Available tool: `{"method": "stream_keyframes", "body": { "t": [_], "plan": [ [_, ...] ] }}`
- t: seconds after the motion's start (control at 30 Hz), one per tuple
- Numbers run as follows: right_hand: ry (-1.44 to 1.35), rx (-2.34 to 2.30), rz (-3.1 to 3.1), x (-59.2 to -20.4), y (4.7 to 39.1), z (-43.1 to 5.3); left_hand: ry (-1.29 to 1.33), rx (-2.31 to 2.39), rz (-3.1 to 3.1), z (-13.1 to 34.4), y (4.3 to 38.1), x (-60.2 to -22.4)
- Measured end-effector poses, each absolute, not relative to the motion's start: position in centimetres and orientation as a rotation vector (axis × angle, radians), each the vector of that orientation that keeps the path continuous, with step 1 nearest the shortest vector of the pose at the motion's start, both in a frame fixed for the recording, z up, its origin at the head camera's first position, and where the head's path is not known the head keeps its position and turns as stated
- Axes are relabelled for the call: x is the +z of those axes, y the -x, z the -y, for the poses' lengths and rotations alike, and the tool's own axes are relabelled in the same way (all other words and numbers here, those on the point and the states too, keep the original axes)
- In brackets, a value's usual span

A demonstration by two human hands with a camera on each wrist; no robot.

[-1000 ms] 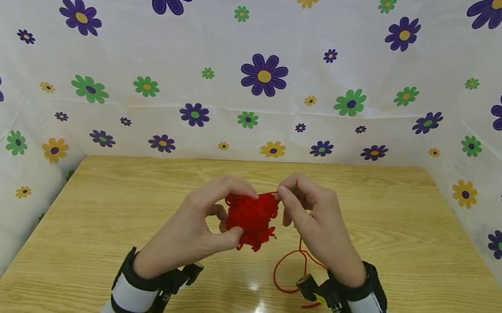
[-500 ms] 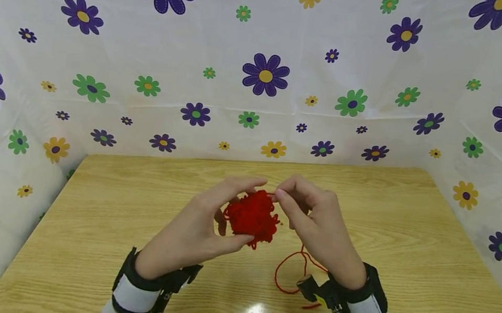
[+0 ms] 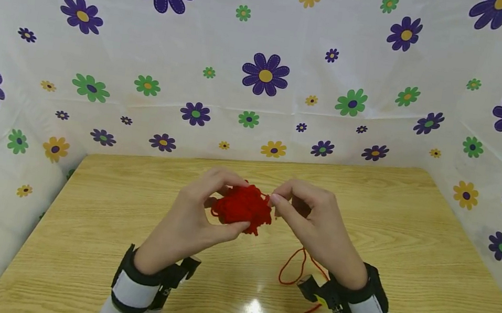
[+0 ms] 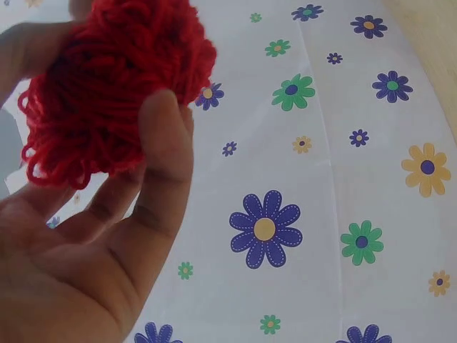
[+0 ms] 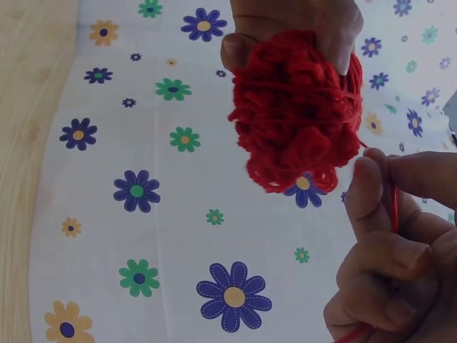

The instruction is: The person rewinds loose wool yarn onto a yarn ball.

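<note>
My left hand (image 3: pixel 197 221) holds a red ball of yarn (image 3: pixel 244 206) above the table, thumb on the near side and fingers behind it. Loose loops stick out of the ball (image 4: pixel 107 93) in the left wrist view. Close on its right, my right hand (image 3: pixel 311 220) pinches the yarn strand (image 5: pixel 394 207) between thumb and forefinger; its other fingers curl in toward the palm. From the ball the strand runs to that pinch, then down through the hand. A loose tail of red yarn (image 3: pixel 292 267) lies looped on the table below the right hand.
The wooden table (image 3: pixel 131 199) spreads under both hands. A white cloth with printed flowers (image 3: pixel 228 42) stands around its back and sides. Each wrist wears a black strap with a small camera mount (image 3: pixel 310 287).
The left hand has turned the yarn ball and shifted it slightly left. The right hand stays close by, still pinching the strand. The loop on the table has become narrower.
</note>
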State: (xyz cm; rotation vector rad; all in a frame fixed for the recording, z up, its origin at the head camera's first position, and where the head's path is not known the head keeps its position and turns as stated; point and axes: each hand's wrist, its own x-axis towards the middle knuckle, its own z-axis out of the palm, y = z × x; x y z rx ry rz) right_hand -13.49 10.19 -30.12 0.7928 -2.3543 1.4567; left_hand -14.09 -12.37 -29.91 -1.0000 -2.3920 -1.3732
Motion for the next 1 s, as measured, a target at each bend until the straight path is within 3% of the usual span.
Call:
{"method": "stream_keyframes", "body": {
  "t": [1.0],
  "plan": [
    [-0.969,1.667,2.302,-30.28,13.38,-9.89,0.886,-1.806,2.132,13.23,13.81,-29.02]
  ]
}}
